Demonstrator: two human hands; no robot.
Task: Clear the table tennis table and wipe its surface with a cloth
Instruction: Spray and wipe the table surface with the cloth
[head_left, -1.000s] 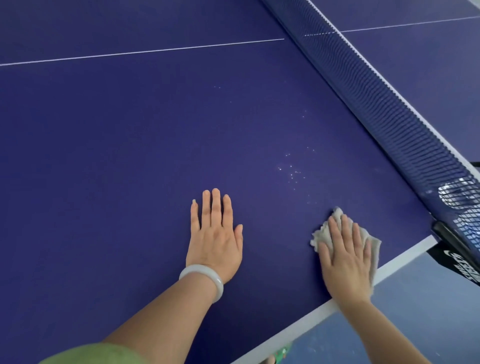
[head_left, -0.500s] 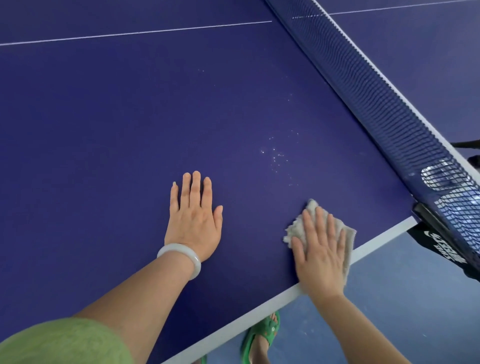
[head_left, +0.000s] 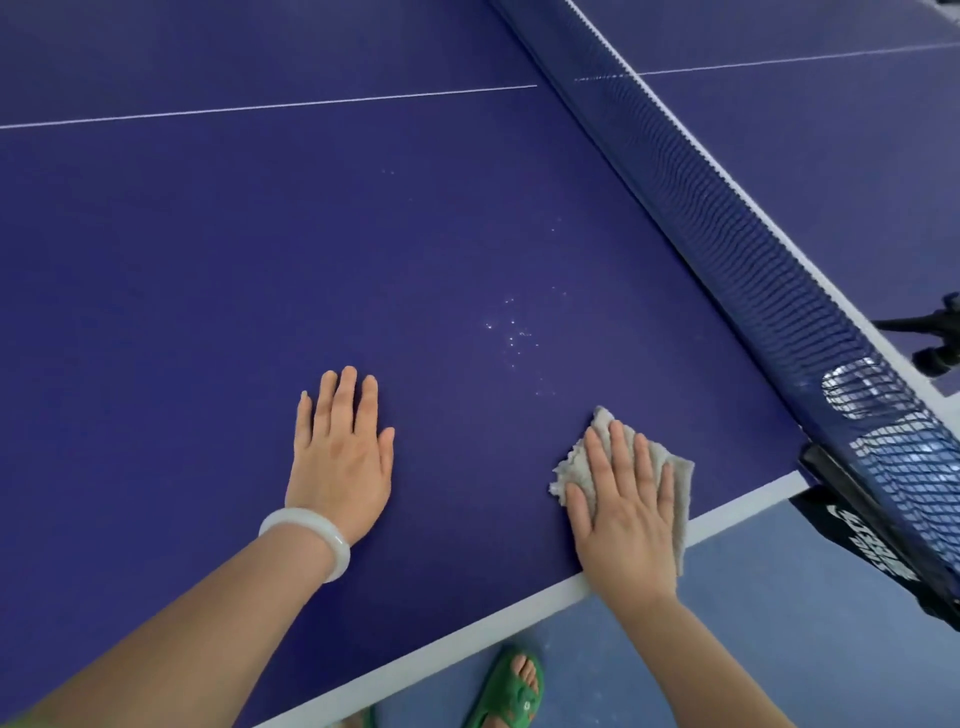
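The grey cloth (head_left: 681, 480) lay crumpled on the blue table tennis table (head_left: 208, 291), a little short of the net (head_left: 701, 182) at its clamp end, and its lower corner hung over the table's white edge line (head_left: 467, 630). The right hand (head_left: 623, 519) pressed flat on the cloth with straight, slightly spread fingers, nothing curled round it. The left hand (head_left: 340, 462) rested palm down on the bare table, further from the net than the cloth, fingers straight and close together, holding nothing. A pale bracelet (head_left: 311, 540) sat on that wrist. Small white specks (head_left: 511, 335) dotted the surface between the hands and the net. The black net clamp (head_left: 852, 501) gripped the table edge just beside the cloth. Below the edge, away from the net, a foot in a green sandal (head_left: 511, 693) stood on the blue floor (head_left: 779, 597).
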